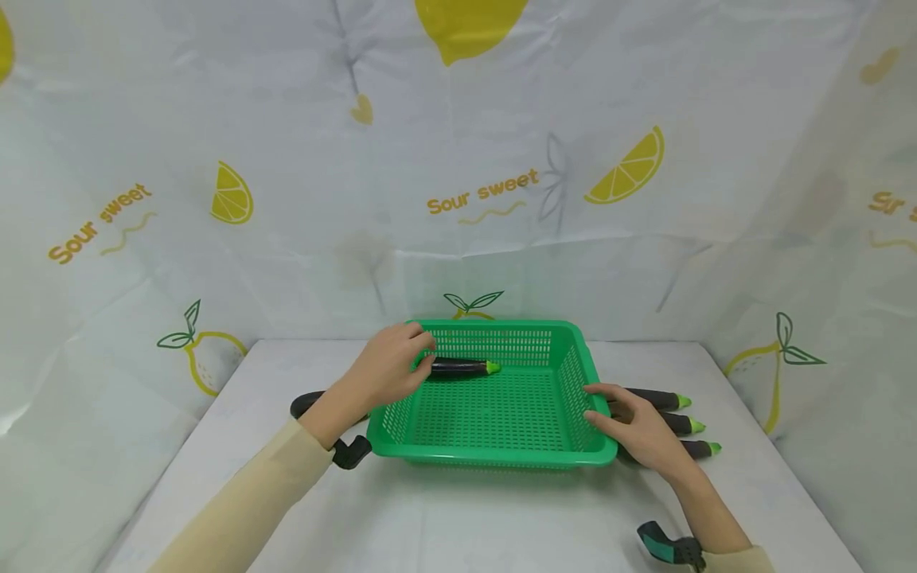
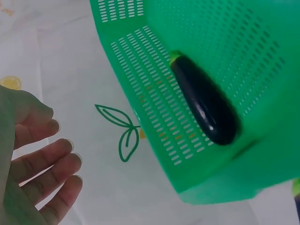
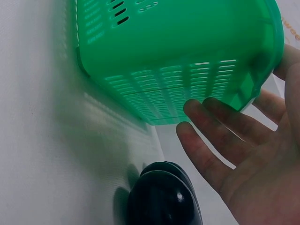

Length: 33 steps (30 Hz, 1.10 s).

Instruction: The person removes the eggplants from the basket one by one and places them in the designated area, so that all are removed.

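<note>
A green plastic basket (image 1: 494, 458) with slotted walls stands on the white-covered table. One dark eggplant (image 1: 458, 367) with a green cap lies inside it, along the back wall. My left hand (image 1: 392, 362) is over the basket's left rim, close to this eggplant's blunt end in the head view; in the left wrist view its fingers are loosely bent and hold nothing. At the right rim, my right hand (image 1: 634, 426) holds the basket, with thumb and forefinger over the edge and the other fingers (image 3: 220, 126) along the outside wall.
Several eggplants (image 1: 698, 449) lie side by side to the right of the basket, partly behind the right hand. Another eggplant (image 1: 304, 402) lies left of it, mostly hidden by the left forearm. A lemon-print sheet (image 1: 286, 263) hangs behind the table.
</note>
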Each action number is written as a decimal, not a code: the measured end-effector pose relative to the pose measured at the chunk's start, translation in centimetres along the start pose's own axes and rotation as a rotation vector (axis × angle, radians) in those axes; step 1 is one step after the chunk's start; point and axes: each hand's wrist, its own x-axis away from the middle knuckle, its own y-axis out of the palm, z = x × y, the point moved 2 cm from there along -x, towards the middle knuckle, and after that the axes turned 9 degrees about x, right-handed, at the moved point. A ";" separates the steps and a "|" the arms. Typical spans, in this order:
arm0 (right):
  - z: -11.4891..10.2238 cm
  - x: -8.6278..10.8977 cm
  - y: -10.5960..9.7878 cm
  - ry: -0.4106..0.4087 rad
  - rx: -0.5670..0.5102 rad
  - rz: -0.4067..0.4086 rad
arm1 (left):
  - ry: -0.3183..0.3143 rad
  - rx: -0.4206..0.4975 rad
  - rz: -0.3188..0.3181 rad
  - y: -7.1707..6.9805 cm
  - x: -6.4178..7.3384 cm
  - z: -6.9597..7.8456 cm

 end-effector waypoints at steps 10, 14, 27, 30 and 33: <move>-0.1 0.0 -0.1 -0.002 -0.001 0.002 | -0.027 0.012 -0.071 1.0 -2.0 0.2; -0.2 0.0 -0.1 -0.004 -0.008 0.001 | -0.039 0.021 -0.083 1.5 -2.7 -0.1; -0.4 0.1 -0.1 -0.002 -0.016 0.003 | -0.032 -0.094 -0.201 3.9 -5.4 -0.8; -0.5 0.1 -0.2 0.006 -0.016 -0.001 | -0.054 -0.155 -0.259 4.5 -5.9 -1.1; -0.5 0.1 -0.2 0.008 -0.017 -0.005 | -0.089 -0.185 -0.307 5.2 -6.1 -1.6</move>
